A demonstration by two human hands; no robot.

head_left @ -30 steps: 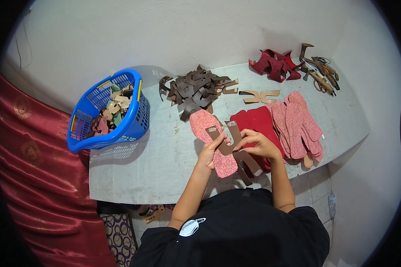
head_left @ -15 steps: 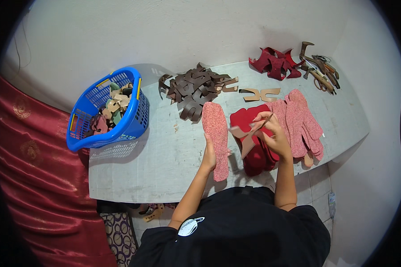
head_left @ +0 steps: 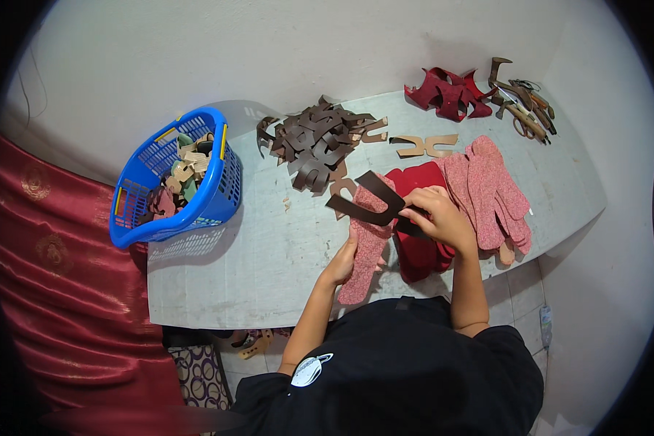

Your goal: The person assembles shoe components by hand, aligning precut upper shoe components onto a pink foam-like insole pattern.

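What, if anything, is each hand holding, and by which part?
The left hand holds a pink sole by its left edge, around mid-length. The right hand pinches a brown strap near its middle, where the prongs join.

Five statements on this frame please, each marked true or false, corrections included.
1. A brown pile lies between a blue basket and the tools. True.
2. The tools lie inside the basket. False: they lie on the table, far right.
3. The left hand holds a pink sole-shaped piece. True.
4. The right hand holds a dark brown forked piece. True.
5. The basket is empty. False: it holds loose pieces of several colours.
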